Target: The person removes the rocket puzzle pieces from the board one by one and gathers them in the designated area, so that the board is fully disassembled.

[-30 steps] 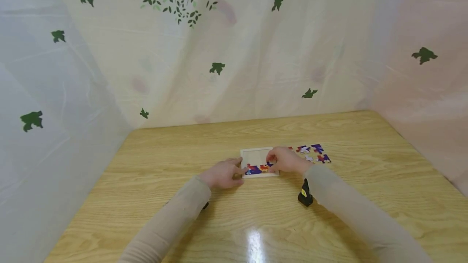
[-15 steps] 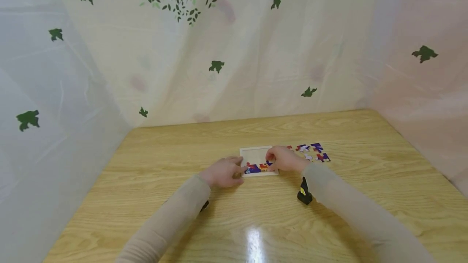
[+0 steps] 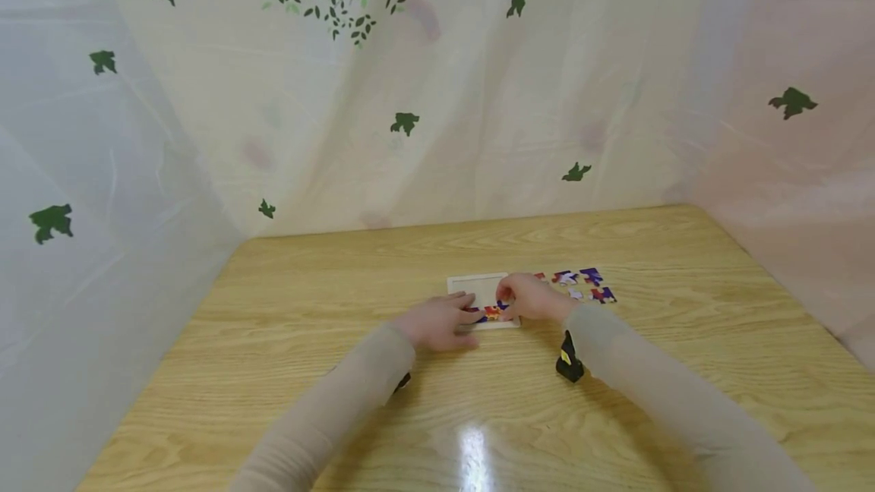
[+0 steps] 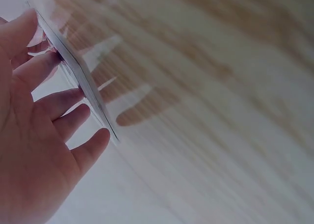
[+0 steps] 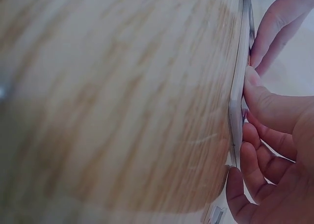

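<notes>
In the head view, a shallow puzzle frame [image 3: 472, 278] with a pale rim lies on the table, with colourful jigsaw pieces [image 3: 492, 314] along its near side. My left hand [image 3: 440, 323] reaches over the frame's left side, its fairly straight fingers on the near-left pieces and covering some of them. At the frame's right side my right hand [image 3: 536, 297] pinches a dark blue puzzle piece [image 3: 503, 306] between thumb and curled index finger, low over the near-right corner. Both wrist views show the frame edge-on, with the left hand [image 4: 44, 121] and right hand [image 5: 274, 140] touching it.
Several loose puzzle pieces [image 3: 591, 276] lie on the wooden table [image 3: 328, 279] right of the frame, partly behind the right hand. A black wrist device [image 3: 570, 359] hangs under the right sleeve. A pale curtain [image 3: 465, 173] with leaf and bird prints rises behind the table.
My left hand has moved right, from the frame's left edge onto the pieces inside. The right hand has stayed at the near-right corner with its puzzle piece.
</notes>
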Demonstrator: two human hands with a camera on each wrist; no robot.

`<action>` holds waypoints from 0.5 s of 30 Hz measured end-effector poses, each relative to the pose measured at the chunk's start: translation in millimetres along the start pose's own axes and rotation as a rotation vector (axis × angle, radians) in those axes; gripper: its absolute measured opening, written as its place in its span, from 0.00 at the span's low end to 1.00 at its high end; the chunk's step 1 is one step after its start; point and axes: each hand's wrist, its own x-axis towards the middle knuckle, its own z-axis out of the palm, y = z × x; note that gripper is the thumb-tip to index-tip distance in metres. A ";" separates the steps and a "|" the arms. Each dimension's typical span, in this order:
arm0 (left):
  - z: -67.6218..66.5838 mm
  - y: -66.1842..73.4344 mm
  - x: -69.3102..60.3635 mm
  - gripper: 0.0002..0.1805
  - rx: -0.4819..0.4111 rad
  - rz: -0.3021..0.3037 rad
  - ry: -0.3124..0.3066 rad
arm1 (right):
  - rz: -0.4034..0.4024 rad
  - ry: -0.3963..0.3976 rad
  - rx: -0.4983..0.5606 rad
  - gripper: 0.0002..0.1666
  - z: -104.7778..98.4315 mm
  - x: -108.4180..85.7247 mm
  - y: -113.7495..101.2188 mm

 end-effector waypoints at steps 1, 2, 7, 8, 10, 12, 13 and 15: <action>-0.1 0.2 0.4 0.31 -0.013 -0.010 -0.007 | -0.001 -0.001 -0.003 0.12 0.0 0.4 0.1; -0.3 0.3 0.6 0.31 -0.025 -0.017 -0.011 | -0.003 -0.003 -0.006 0.12 -0.1 0.7 0.3; -0.9 0.5 1.6 0.30 -0.057 -0.031 -0.019 | -0.009 -0.011 -0.021 0.11 -0.4 0.9 0.1; -1.0 0.6 1.6 0.30 -0.056 -0.031 -0.019 | -0.011 -0.012 -0.023 0.10 -0.5 0.7 -0.2; -1.3 0.8 1.7 0.30 -0.050 -0.031 -0.022 | -0.009 -0.010 -0.023 0.10 -0.7 0.4 -1.3; -1.4 0.9 1.5 0.30 -0.039 -0.032 -0.023 | -0.011 -0.006 -0.026 0.10 -1.2 0.0 -2.5; -1.5 1.1 1.4 0.30 -0.036 -0.032 -0.023 | -0.012 -0.002 -0.029 0.10 -1.3 -0.1 -3.2; -1.9 1.4 0.8 0.31 -0.038 -0.036 -0.026 | -0.011 0.003 -0.030 0.10 -1.6 -0.2 -4.5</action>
